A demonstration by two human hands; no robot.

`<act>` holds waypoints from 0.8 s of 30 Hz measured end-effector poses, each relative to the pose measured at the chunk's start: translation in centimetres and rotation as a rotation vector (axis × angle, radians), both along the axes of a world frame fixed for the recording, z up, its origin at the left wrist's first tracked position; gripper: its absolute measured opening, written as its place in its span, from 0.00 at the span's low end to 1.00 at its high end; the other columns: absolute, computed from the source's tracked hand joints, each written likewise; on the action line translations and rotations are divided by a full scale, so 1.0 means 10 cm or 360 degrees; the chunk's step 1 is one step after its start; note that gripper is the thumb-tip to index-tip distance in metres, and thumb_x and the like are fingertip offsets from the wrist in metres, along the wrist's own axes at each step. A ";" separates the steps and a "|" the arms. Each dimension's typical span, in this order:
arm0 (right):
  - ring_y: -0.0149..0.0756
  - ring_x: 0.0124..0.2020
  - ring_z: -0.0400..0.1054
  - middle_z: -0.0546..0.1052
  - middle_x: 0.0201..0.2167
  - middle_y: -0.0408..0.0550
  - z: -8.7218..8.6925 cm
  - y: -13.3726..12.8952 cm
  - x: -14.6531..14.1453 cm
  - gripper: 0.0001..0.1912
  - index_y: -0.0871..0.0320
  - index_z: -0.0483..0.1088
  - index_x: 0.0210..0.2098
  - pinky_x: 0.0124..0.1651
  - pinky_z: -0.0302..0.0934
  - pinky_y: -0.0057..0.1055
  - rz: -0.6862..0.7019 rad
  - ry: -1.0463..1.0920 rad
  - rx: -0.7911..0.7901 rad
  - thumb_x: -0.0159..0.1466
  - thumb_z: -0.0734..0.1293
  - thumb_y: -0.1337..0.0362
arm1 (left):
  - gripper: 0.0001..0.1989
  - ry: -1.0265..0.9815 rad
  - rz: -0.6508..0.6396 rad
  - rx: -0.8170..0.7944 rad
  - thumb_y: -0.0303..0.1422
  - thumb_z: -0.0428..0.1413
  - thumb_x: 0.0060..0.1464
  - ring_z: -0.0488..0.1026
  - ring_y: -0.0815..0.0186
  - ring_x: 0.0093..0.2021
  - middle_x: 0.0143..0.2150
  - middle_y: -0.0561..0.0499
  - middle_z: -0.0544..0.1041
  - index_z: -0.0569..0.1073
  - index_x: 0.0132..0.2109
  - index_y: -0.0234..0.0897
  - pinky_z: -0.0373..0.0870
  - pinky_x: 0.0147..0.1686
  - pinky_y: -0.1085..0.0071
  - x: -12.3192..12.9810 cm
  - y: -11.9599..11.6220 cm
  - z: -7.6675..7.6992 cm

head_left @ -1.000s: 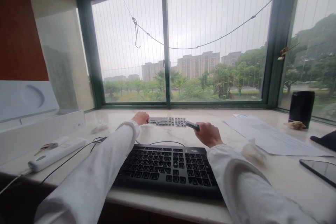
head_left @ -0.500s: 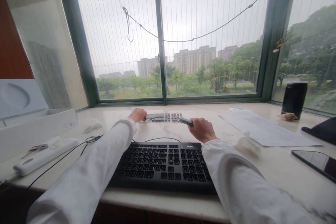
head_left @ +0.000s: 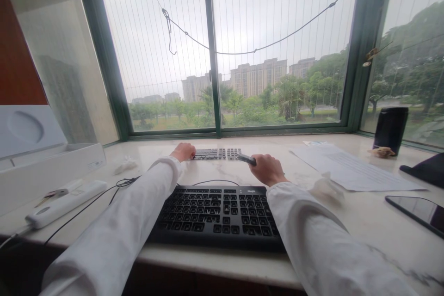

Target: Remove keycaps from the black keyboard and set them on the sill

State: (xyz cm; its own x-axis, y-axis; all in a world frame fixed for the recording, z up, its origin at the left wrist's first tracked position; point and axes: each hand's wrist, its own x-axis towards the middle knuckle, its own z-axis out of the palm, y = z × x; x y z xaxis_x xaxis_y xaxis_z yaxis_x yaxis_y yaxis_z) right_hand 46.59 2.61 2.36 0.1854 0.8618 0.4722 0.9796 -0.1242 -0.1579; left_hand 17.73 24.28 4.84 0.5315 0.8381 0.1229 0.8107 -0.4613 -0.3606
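Observation:
A black keyboard lies at the counter's front edge, its keycaps off and the bare switch sockets showing. Beyond it, the loose keycaps are laid out in rows near the window. My left hand rests at the left end of those rows with its fingers curled; its fingertips are hidden, so what they hold cannot be made out. In my right hand, closed, is a slim dark grey tool of a kind I cannot tell. Its tip points left, close to the right end of the rows.
White power strip, keys and cable lie at left, before an open white box. Crumpled tissue sits nearby. At right are paper sheets, another tissue, a phone and a black can.
The whole view has shifted slightly. Both hands keep nearly the same places, my left at the keycap rows and my right with the dark grey tool.

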 end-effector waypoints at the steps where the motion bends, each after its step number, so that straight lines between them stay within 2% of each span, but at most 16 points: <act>1: 0.43 0.35 0.73 0.78 0.33 0.54 0.00 0.00 0.00 0.17 0.54 0.76 0.34 0.37 0.59 0.34 -0.0001 0.0000 0.0000 0.64 0.56 0.59 | 0.09 -0.0009 -0.0001 0.0000 0.30 0.60 0.49 0.75 0.59 0.41 0.39 0.43 0.81 0.81 0.39 0.41 0.66 0.41 0.70 0.00 -0.01 0.00; 9: 0.43 0.34 0.72 0.78 0.33 0.53 0.00 0.00 0.00 0.17 0.54 0.76 0.34 0.36 0.58 0.33 -0.0016 0.0021 -0.0022 0.64 0.56 0.58 | 0.08 -0.0108 -0.0005 -0.0018 0.27 0.58 0.51 0.77 0.61 0.39 0.38 0.46 0.81 0.81 0.37 0.40 0.67 0.41 0.71 0.02 -0.11 0.08; 13: 0.44 0.34 0.72 0.78 0.33 0.53 0.00 0.00 0.01 0.18 0.54 0.76 0.33 0.35 0.58 0.34 0.0001 0.0021 -0.0026 0.64 0.56 0.58 | 0.08 -0.0202 0.0012 0.0018 0.28 0.58 0.52 0.77 0.62 0.41 0.39 0.48 0.82 0.81 0.38 0.42 0.68 0.43 0.71 0.02 -0.21 0.20; 16: 0.44 0.35 0.72 0.78 0.34 0.54 0.00 0.00 0.01 0.18 0.54 0.76 0.34 0.36 0.58 0.34 0.0005 0.0034 -0.0041 0.63 0.56 0.59 | 0.08 -0.0301 0.0024 0.0073 0.33 0.58 0.53 0.77 0.60 0.43 0.41 0.49 0.82 0.81 0.40 0.44 0.68 0.45 0.68 0.02 -0.34 0.32; 20: 0.45 0.36 0.72 0.78 0.35 0.55 0.00 0.00 0.01 0.19 0.55 0.76 0.36 0.36 0.58 0.35 0.0004 0.0058 -0.0060 0.64 0.55 0.58 | 0.13 -0.0472 0.0022 0.0167 0.41 0.53 0.58 0.76 0.60 0.46 0.45 0.50 0.81 0.79 0.45 0.45 0.69 0.45 0.68 0.04 -0.68 0.41; 24: 0.45 0.37 0.72 0.78 0.36 0.55 -0.02 0.00 0.03 0.18 0.55 0.76 0.37 0.37 0.58 0.35 -0.0002 0.0095 -0.0093 0.64 0.56 0.57 | 0.15 -0.0660 -0.0044 0.0128 0.44 0.52 0.58 0.77 0.61 0.40 0.41 0.51 0.81 0.79 0.42 0.43 0.70 0.41 0.67 0.00 -1.23 0.42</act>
State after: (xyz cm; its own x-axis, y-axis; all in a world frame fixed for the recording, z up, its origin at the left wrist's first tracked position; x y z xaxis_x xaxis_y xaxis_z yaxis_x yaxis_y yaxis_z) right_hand 46.87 2.60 2.14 0.2127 0.8873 0.4092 0.9685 -0.1360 -0.2085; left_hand 17.78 12.01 9.07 0.4454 0.8034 0.3953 0.8825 -0.4684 -0.0423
